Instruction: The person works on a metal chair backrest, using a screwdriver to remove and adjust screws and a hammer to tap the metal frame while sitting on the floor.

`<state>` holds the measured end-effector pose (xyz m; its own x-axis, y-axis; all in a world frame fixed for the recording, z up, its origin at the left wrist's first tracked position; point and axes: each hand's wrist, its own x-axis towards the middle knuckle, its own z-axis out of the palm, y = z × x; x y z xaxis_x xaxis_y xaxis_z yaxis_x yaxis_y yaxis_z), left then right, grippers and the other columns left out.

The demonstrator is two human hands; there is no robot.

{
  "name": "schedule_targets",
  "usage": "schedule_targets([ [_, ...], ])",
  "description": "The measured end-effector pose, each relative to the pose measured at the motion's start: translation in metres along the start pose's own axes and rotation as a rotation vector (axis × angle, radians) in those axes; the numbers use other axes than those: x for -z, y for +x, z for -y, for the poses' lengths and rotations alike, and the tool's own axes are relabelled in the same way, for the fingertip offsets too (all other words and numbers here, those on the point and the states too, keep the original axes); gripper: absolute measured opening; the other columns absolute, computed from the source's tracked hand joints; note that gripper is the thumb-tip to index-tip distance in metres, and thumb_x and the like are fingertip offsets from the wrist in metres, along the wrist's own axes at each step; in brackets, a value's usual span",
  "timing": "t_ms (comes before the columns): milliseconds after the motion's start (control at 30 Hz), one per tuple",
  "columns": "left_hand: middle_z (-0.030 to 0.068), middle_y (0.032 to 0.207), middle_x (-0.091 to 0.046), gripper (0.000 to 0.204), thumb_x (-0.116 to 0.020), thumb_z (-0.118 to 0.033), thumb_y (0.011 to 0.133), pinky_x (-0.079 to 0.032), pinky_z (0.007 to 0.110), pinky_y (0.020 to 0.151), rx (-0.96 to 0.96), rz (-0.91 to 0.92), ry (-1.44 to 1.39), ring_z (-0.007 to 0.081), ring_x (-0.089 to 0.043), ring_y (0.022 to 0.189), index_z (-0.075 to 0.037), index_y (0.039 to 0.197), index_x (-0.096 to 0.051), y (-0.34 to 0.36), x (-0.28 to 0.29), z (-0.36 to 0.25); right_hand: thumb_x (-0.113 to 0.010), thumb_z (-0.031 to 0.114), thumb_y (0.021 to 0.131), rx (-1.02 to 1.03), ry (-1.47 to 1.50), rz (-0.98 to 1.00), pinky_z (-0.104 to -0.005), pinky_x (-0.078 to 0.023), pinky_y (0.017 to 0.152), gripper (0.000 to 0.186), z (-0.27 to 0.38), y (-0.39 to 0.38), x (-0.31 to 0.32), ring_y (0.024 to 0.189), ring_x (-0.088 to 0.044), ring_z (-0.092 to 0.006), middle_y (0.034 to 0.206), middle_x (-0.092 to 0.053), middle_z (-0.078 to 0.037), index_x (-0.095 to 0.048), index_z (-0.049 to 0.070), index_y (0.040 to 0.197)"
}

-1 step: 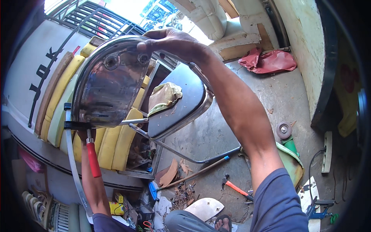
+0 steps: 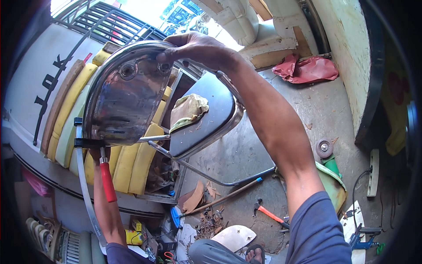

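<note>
I hold a shiny curved metal panel (image 2: pixel 125 97) up in front of me. My right hand (image 2: pixel 198 48) grips its top edge, fingers curled over the rim. My left hand (image 2: pixel 97 154) is mostly hidden behind the panel's lower edge; it seems to hold the panel there, beside a clamp with a red handle (image 2: pixel 107 180) that is fixed on the lower edge. A long thin metal strip (image 2: pixel 85 193) hangs down from the clamp. The panel has two round holes near the top.
Behind the panel a dark folding chair (image 2: pixel 206 119) carries a crumpled yellow-green rag (image 2: pixel 189 110). Yellow foam cushions (image 2: pixel 127 163) lean at left. On the concrete floor lie a brush (image 2: pixel 215 200), an orange-handled hammer (image 2: pixel 268 214), an angle grinder (image 2: pixel 327 154) and a red cloth (image 2: pixel 307 68).
</note>
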<state>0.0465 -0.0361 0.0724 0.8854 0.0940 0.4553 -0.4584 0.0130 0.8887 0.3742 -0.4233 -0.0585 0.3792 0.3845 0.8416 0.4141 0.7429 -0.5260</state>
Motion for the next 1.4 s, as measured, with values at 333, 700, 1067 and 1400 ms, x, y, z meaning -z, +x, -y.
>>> schedule_targets([
  [333,0.0085,0.145,-0.052,0.05,-0.057,-0.03,0.099,-0.039,0.041,0.113,0.032,0.032,-0.011,0.0234,-0.05,0.132,-0.012,0.145,-0.047,0.001,-0.001,0.006,-0.072,0.05,0.089,-0.11,0.901,-0.55,-0.0476,-0.038,0.108,0.092,-0.03,-0.067,-0.125,0.127,-0.048,-0.0299,0.138,-0.048,-0.025,-0.024,-0.001,0.149],
  [700,0.008,0.144,-0.052,0.05,-0.059,-0.03,0.099,-0.038,0.042,0.114,0.055,0.067,-0.012,0.0236,-0.05,0.132,-0.012,0.144,-0.047,0.002,0.001,0.003,-0.068,0.055,0.092,0.04,1.022,-0.407,-0.0287,-0.053,0.076,0.066,-0.038,-0.041,-0.16,0.089,-0.065,-0.0121,0.109,-0.069,-0.005,-0.059,0.0,0.128],
  [1067,0.0076,0.143,-0.053,0.05,-0.06,-0.031,0.098,-0.037,0.044,0.115,0.082,0.094,-0.01,0.0237,-0.051,0.131,-0.013,0.143,-0.048,-0.002,0.0,0.004,-0.066,0.053,0.093,-0.012,0.929,-0.442,-0.0307,-0.056,0.085,0.059,-0.038,-0.042,-0.16,0.096,-0.066,-0.011,0.109,-0.07,-0.005,-0.063,0.002,0.122],
  [1400,0.0072,0.143,-0.053,0.05,-0.062,-0.032,0.098,-0.036,0.045,0.116,0.135,0.123,0.027,0.0238,-0.051,0.131,-0.013,0.143,-0.049,-0.001,-0.006,-0.001,-0.071,0.051,0.091,-0.017,1.017,-0.394,-0.0301,-0.048,0.083,0.066,-0.036,-0.047,-0.157,0.096,-0.061,-0.0133,0.108,-0.07,-0.007,-0.054,0.006,0.136],
])
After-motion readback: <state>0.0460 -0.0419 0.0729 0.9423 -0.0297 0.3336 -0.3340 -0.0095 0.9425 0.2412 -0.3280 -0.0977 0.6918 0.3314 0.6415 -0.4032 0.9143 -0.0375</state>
